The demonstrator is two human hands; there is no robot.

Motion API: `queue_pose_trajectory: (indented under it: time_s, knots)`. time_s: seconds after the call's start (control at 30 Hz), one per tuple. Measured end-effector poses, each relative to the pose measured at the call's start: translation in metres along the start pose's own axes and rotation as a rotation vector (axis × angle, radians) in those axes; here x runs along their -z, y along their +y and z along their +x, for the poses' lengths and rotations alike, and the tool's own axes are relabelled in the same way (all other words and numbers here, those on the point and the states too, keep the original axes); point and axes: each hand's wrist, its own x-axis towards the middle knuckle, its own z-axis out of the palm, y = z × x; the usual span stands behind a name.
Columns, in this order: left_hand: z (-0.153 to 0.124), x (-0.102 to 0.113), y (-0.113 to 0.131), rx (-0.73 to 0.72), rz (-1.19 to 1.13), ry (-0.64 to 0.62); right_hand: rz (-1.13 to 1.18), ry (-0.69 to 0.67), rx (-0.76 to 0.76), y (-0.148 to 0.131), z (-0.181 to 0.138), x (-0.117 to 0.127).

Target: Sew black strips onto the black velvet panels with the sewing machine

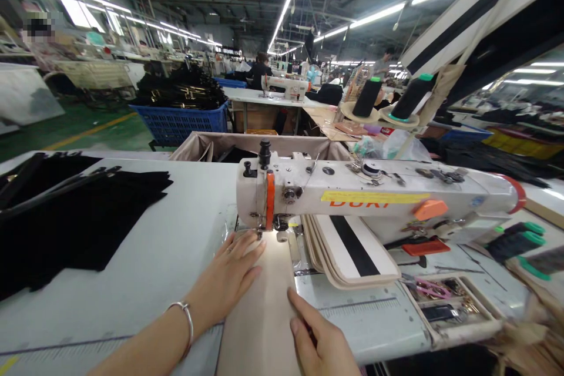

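A white sewing machine (pixel 374 194) stands on the grey table (pixel 167 258). A beige fabric strip (pixel 264 311) runs from under its needle toward me. My left hand (pixel 229 279), with a silver bracelet on the wrist, lies flat and open on the strip, its fingertips close to the presser foot (pixel 275 226). My right hand (pixel 319 338) rests on the strip's right edge near the table's front, index finger stretched out, the other fingers curled under. A stack of beige pieces with a black stripe (pixel 352 247) sits under the machine arm.
Black fabric pieces (pixel 66 217) are piled on the table's left. A tray of small tools (pixel 449 299) lies at the right, thread cones (pixel 368 97) behind the machine. A blue basket of dark goods (pixel 176 120) and other workstations with people stand farther back.
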Motion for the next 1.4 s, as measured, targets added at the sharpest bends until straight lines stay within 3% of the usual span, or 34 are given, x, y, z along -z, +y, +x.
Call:
queue_pose_trajectory:
  time_s: [0.13,0.23,0.33,0.4,0.5,0.57,0.67,0.77,1.03,1.2,1.33,1.4]
  knots:
    - [0.001,0.0,0.006,0.019,-0.005,0.005,-0.437,-0.155,0.107,-0.02,0.01,0.013]
    - [0.0,0.005,0.016,0.033,0.006,-0.001,-0.715,-0.076,0.225,-0.04,0.03,0.008]
    - [-0.007,0.022,0.004,-0.022,-0.044,-0.072,-0.697,0.009,0.482,-0.047,0.056,-0.007]
    - [-0.021,0.044,-0.027,0.07,-0.042,-0.104,-0.644,0.028,0.583,-0.042,0.07,-0.016]
    - [-0.058,0.083,-0.096,0.489,0.132,-0.018,-0.624,0.026,0.602,-0.031,0.08,-0.021]
    - [-0.087,0.105,-0.143,0.647,0.214,-0.008,-0.63,0.03,0.598,-0.026,0.081,-0.02]
    - [-0.12,0.122,-0.19,0.749,0.274,-0.069,-0.637,0.04,0.592,-0.024,0.079,-0.02]
    - [-0.134,0.129,-0.209,0.74,0.279,-0.14,-0.644,0.044,0.585,-0.026,0.078,-0.02]
    - [-0.149,0.138,-0.211,0.668,0.254,-0.227,-0.661,0.002,0.563,-0.03,0.075,-0.018]
    - [-0.142,0.172,-0.203,0.701,0.334,-0.172,-0.638,0.01,0.578,-0.031,0.074,-0.017]
    - [-0.121,0.2,-0.162,0.695,0.422,-0.046,-0.616,0.029,0.583,-0.034,0.074,-0.015]
    - [-0.109,0.196,-0.129,0.689,0.263,-0.086,-0.615,0.029,0.582,-0.037,0.075,-0.014]
